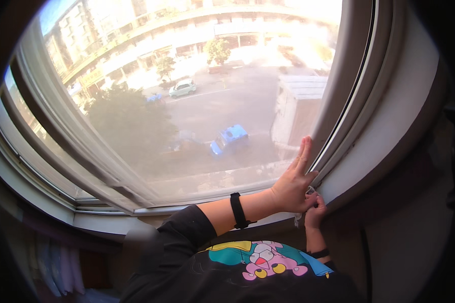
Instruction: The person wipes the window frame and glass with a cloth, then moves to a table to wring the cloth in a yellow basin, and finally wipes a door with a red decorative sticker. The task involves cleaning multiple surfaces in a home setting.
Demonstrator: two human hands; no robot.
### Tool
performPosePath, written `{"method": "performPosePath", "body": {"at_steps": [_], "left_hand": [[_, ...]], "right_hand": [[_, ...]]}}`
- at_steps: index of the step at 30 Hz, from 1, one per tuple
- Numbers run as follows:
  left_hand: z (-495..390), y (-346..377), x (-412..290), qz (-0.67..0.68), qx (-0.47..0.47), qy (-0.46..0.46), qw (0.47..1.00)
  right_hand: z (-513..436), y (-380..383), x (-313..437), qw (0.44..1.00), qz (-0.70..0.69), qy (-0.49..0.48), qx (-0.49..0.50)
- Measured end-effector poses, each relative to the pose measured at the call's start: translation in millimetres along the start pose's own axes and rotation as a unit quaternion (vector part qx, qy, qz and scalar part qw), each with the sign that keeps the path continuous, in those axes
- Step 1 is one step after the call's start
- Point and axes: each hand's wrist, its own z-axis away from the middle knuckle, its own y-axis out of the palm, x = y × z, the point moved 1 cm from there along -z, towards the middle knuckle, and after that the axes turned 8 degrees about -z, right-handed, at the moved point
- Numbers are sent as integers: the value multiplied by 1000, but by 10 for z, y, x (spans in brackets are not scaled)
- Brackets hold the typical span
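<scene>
My left hand (294,189) reaches across to the lower right corner of a sliding window. Its two extended fingers lie over the edge of the pane (197,166), against the white window frame (331,98). Just below it, my right hand (315,212) is closed around a crumpled whitish cloth or tissue (298,219) in the corner by the sill. Part of this material shows between the hands, and the rest is hidden behind them. The two hands are close together and overlap in view, so whether they touch is unclear.
A pale wall reveal (386,132) curves up on the right. Other sash frames (60,151) stand at the left above the sill (102,222). Hanging fabrics (62,269) are at lower left. Outside, below, are a street, a blue vehicle (229,139) and a parked car (182,88).
</scene>
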Motion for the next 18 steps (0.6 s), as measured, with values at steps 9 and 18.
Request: {"method": "performPosePath", "body": {"at_steps": [9, 18], "left_hand": [[-164, 114, 183, 15, 81, 21, 996], [-383, 2, 228, 115, 152, -59, 980]], "right_hand": [[192, -64, -55, 995, 83, -29, -40], [212, 122, 27, 994, -64, 38, 77]]}}
